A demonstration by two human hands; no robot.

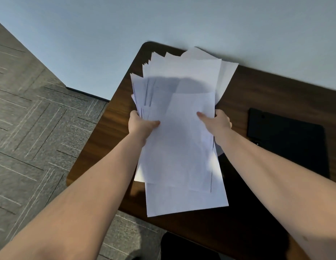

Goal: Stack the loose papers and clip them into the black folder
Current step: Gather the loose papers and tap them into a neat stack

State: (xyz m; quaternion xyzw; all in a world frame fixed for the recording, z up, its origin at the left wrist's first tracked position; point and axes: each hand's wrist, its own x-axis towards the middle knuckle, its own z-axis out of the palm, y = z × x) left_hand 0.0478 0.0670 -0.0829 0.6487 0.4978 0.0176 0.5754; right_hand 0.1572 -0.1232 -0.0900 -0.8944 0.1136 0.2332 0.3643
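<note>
An untidy bundle of white papers [182, 128] is held between both hands over the dark wooden table [276, 94]. Its sheets are fanned out, with uneven edges at the top and the left side. My left hand [141, 124] grips the bundle's left edge, thumb on top. On the right edge my right hand [216, 122] grips with its thumb lying across the top sheet. The black folder [287, 139] lies shut and flat on the table to the right of the papers, apart from them.
The table stands against a pale wall [163, 21]. Grey patterned carpet [32, 109] lies to the left, beyond the table's left edge. A dark object [186, 246], perhaps a chair, shows below the table's near edge.
</note>
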